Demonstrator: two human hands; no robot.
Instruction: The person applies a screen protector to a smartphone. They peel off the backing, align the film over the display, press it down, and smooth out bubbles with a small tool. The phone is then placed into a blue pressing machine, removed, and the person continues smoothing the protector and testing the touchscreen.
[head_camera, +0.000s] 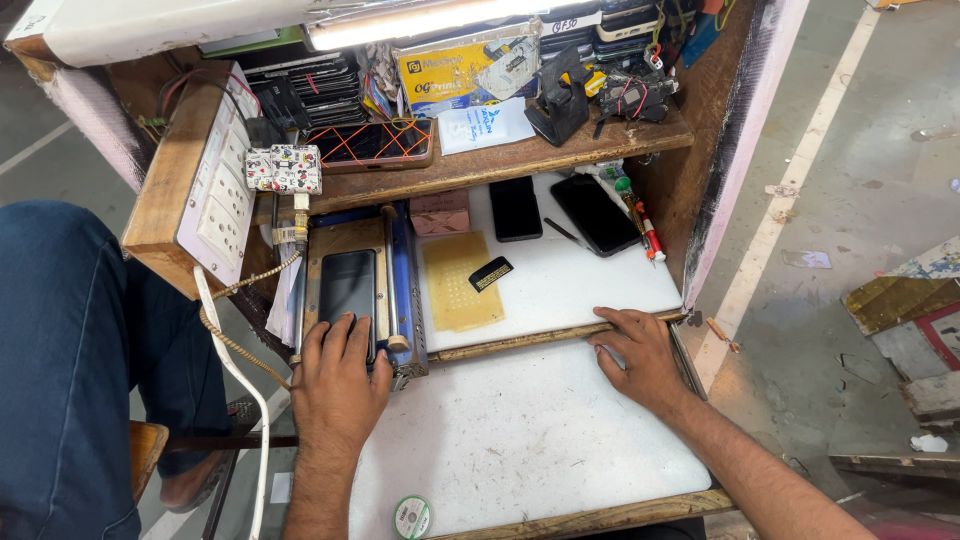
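Phone (347, 285) sits face up in that little blue-sided press jig (405, 290), right under your left hand (338, 375). Your fingertips (345, 325) cover its near end, so you can't see the bottom edge at all, and the dark glass makes it hard to tell whether the screen is on or cracked. Long axis runs straight away from your fingers toward the shelf, with the far end pointing at the patterned power bank (284, 168) up by the switchboard (215, 190).

Left hand: fingers spread loose and laid flat on the glass, pressing rather than gripping, nothing actually held. Right hand (640, 358): fingers half curled, tips resting on the wooden strip (520, 340) between the 2 white boards, also holding nothing.

Beyond your right fingertips there's a yellow perforated mat (458, 282) with a small black part (490, 273) on its corner, then 2 more dark phones (560, 210) lying flat further out. A red-and-white tool (645, 232) lies off to the outside of those.

The top shelf is a jumble, I can't sort out most of it. A solder spool (411, 517) near your left wrist is partly cut off at the bottom of the view.
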